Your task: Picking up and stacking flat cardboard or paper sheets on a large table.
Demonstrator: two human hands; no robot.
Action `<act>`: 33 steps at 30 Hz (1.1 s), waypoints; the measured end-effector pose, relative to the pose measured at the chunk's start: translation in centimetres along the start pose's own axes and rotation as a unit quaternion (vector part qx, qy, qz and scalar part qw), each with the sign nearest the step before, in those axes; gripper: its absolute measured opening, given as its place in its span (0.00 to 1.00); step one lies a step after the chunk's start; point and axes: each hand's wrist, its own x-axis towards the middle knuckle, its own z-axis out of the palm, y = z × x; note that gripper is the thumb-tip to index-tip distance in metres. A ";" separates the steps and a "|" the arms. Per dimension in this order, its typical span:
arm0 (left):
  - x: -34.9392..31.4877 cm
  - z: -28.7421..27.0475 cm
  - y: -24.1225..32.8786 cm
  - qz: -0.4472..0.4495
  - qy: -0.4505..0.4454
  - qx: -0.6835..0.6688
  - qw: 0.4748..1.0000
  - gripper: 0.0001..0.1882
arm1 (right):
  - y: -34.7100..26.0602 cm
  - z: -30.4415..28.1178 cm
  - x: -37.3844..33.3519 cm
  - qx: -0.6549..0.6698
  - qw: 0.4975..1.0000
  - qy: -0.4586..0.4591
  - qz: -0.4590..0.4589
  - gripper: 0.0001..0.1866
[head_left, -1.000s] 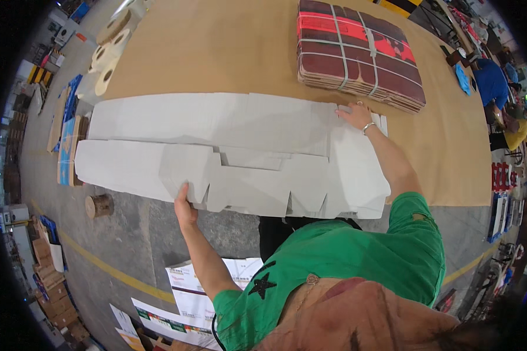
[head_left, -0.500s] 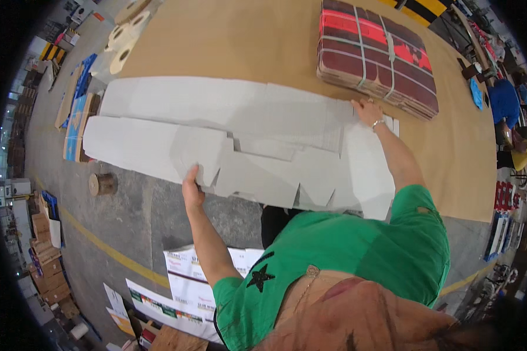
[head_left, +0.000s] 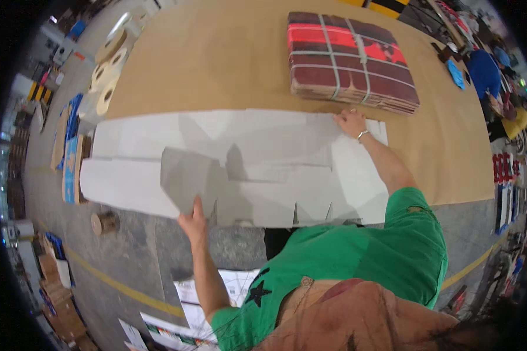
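A long white-grey cardboard sheet (head_left: 275, 202), with slits along its near edge, lies across the near part of the table. My left hand (head_left: 194, 222) is closed on that near edge, thumb on top, its other fingers hidden beneath. Beside the thumb, a greyer cardboard panel (head_left: 187, 169) stands partly raised and casts a shadow. My right hand (head_left: 351, 124) is at the sheet's far right edge, fingers bent over it. Just beyond this hand sits a strapped bundle of dark red and pink flat cardboard (head_left: 351, 64).
Brown paper or board covers the table (head_left: 216, 58). White rolls (head_left: 102, 88) stand at the far left, near strapped boards (head_left: 71, 167). A wooden spool (head_left: 104, 223) is on the floor to the left. Printed white sheets (head_left: 184, 292) lie low beside me. People (head_left: 486, 76) are at the far right.
The sheet's left part has swung toward me, and it lies straighter along the table edge. My left hand has come nearer with it. The greyer panel has lifted.
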 end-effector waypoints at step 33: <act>0.5 0.3 0.9 -0.150 -0.023 -0.010 0.988 0.24 | 3.4 3.3 -0.6 0.012 0.997 0.081 -0.002 0.28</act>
